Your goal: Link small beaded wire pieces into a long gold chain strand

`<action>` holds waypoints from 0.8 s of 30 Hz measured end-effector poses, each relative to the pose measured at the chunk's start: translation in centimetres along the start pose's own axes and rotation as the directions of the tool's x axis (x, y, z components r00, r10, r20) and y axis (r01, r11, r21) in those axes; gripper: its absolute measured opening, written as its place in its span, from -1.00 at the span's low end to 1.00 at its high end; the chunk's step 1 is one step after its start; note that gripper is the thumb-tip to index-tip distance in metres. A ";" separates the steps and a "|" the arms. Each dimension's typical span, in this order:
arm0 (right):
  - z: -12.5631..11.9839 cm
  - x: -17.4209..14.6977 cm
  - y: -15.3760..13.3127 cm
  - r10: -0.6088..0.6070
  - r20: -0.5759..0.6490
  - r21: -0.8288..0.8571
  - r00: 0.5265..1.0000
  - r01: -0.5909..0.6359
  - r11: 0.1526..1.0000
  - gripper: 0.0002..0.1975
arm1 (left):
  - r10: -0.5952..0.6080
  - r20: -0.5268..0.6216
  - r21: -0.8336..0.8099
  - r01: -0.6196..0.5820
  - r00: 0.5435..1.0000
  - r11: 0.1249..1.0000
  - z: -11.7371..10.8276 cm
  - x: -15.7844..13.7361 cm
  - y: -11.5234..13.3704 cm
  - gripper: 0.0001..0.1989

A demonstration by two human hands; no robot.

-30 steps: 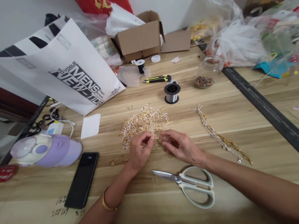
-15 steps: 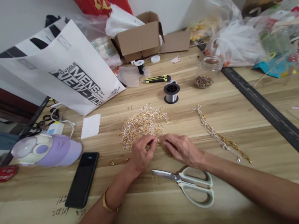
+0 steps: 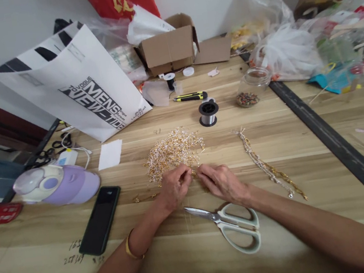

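Observation:
My left hand [image 3: 174, 184] and my right hand [image 3: 221, 181] face each other with fingertips pinched, a small gap between them. What the fingers hold is too small to make out. Just beyond them lies a heap of gold and silver beads [image 3: 170, 151], the left fingers at its near edge. A few gold pieces [image 3: 145, 197] lie left of my left wrist. Scissors [image 3: 227, 225] with pale handles rest slightly open below my right hand, their tips pointing left. To the right, silver and gold strands [image 3: 264, 165] are bunched at their far end.
A spool of wire [image 3: 208, 113], a yellow-black cutter [image 3: 190, 97] and a glass jar with beads [image 3: 251, 87] stand or lie behind the heap. At left are a phone [image 3: 100, 220], a purple bottle [image 3: 57, 182] and a white bag [image 3: 72, 89]. A cardboard box [image 3: 168, 47] is at the back.
My left fingertips have drawn slightly toward me and left, and the gap between the hands is a little wider. Everything else stays in place.

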State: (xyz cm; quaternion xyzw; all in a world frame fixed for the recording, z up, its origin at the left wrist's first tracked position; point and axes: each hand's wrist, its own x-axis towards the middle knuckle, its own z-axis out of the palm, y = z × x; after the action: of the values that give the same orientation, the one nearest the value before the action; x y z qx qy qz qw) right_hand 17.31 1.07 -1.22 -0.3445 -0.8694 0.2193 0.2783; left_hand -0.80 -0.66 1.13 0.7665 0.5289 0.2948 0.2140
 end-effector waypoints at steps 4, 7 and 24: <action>0.2 -0.1 0.1 0.037 -0.031 0.036 0.999 -0.036 0.999 -0.81 | 0.001 0.004 -0.051 -0.001 1.000 0.999 -0.2 0.0 0.2 -0.80; 0.3 -0.1 0.2 0.054 -0.036 0.094 0.998 -0.050 0.994 -0.83 | 0.024 0.017 -0.046 -0.023 1.000 0.999 -0.2 0.0 0.3 -0.80; -0.2 0.1 0.3 0.018 0.006 0.095 1.000 -0.018 0.995 -0.81 | -0.054 0.069 -0.119 0.062 0.996 0.991 0.0 0.1 0.1 -0.78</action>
State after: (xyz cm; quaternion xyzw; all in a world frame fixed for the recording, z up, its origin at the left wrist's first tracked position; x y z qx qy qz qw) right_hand 17.52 1.36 -1.25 -0.3383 -0.8555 0.2636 0.2903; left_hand -0.73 -0.57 1.23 0.7457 0.5248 0.2945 0.2860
